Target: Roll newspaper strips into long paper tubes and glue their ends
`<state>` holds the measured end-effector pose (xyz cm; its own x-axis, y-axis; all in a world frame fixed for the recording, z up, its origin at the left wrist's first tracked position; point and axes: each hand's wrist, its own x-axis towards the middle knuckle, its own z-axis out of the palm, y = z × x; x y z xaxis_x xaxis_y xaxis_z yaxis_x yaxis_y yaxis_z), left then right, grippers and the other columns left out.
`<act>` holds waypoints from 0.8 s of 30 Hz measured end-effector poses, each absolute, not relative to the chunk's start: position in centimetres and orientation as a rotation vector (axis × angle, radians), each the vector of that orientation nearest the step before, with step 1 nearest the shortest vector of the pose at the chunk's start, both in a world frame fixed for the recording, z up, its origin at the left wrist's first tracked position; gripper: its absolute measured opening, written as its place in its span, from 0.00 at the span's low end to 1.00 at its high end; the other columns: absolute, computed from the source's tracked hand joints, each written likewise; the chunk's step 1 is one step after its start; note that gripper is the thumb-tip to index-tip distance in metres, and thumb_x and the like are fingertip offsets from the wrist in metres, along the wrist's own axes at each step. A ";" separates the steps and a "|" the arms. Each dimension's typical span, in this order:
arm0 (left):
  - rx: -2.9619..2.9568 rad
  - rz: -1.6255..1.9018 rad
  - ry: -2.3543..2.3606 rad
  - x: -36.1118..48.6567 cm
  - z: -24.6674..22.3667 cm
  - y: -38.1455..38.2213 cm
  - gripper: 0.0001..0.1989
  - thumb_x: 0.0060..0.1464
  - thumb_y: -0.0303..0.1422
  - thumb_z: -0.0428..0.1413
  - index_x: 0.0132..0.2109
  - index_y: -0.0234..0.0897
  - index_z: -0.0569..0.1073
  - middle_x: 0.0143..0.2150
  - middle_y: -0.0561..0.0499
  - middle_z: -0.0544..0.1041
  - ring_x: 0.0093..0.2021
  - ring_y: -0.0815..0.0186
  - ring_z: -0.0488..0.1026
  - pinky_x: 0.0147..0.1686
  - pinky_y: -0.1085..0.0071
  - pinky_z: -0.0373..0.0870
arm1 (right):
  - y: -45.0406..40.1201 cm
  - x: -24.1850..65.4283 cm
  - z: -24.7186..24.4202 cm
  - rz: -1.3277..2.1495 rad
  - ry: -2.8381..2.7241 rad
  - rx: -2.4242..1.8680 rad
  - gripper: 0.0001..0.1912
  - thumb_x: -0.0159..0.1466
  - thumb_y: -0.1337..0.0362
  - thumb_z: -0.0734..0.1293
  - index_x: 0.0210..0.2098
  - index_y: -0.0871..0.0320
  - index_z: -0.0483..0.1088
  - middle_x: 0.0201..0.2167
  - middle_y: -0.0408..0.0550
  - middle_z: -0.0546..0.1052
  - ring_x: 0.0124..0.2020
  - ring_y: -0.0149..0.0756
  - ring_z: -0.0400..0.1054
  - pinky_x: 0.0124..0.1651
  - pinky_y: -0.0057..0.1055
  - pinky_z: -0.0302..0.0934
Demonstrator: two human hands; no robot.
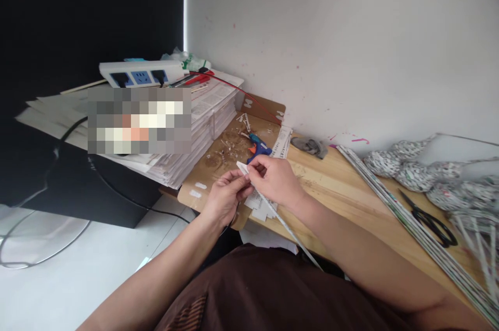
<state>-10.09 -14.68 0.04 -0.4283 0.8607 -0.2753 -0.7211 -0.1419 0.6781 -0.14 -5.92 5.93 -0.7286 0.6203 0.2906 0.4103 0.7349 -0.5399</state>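
A thin, pale paper tube (292,236) runs from my fingers down to the right toward my lap. Its far end opens into a flat white flap of paper at my fingertips. My left hand (226,196) pinches the tube near that end, thumb against fingers. Close beside it, my right hand (275,177) grips the tube with curled fingers. Just beyond my hands, a blue glue gun (259,150) lies on stained brown cardboard (218,151). Printed paper strips (281,144) lie partly under my hands.
At the left rises a tall paper stack (195,144) bearing a white power strip (144,72). Long paper tubes (374,190), black scissors (431,222) and woven paper shapes (413,172) lie on the right. A grey cloth (310,147) sits by the wall.
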 end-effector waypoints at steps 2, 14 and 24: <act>0.200 1.803 0.912 -10.1 0.0 -14.7 0.09 0.42 0.26 0.66 0.31 0.31 0.75 0.29 0.52 0.75 0.27 0.72 0.74 0.29 0.78 0.76 | -5.9 -0.1 5.7 0.703 -2.445 -0.778 0.07 0.60 0.61 0.64 0.29 0.55 0.72 0.26 0.42 0.77 0.27 0.30 0.70 0.32 0.26 0.59; 0.161 1.778 0.896 -11.3 -0.2 -16.2 0.07 0.48 0.23 0.62 0.30 0.33 0.70 0.33 0.45 0.79 0.37 0.63 0.79 0.32 0.79 0.76 | 1.3 -2.6 2.6 1.087 -2.466 -1.496 0.29 0.61 0.41 0.58 0.22 0.60 0.72 0.18 0.53 0.76 0.18 0.38 0.70 0.25 0.31 0.62; 0.181 1.754 0.933 -11.7 -0.6 -16.5 0.04 0.51 0.25 0.60 0.35 0.32 0.73 0.36 0.44 0.80 0.39 0.64 0.79 0.37 0.77 0.76 | 2.0 -4.5 1.6 1.307 -2.031 -1.625 0.17 0.53 0.53 0.70 0.19 0.60 0.69 0.12 0.49 0.72 0.19 0.38 0.71 0.22 0.27 0.62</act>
<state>-11.72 -16.51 -0.64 -0.4000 0.8611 -0.3138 -0.7413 -0.1026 0.6633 -4.55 2.00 1.56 -0.3586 0.8712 -0.3353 0.6661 -0.0128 -0.7457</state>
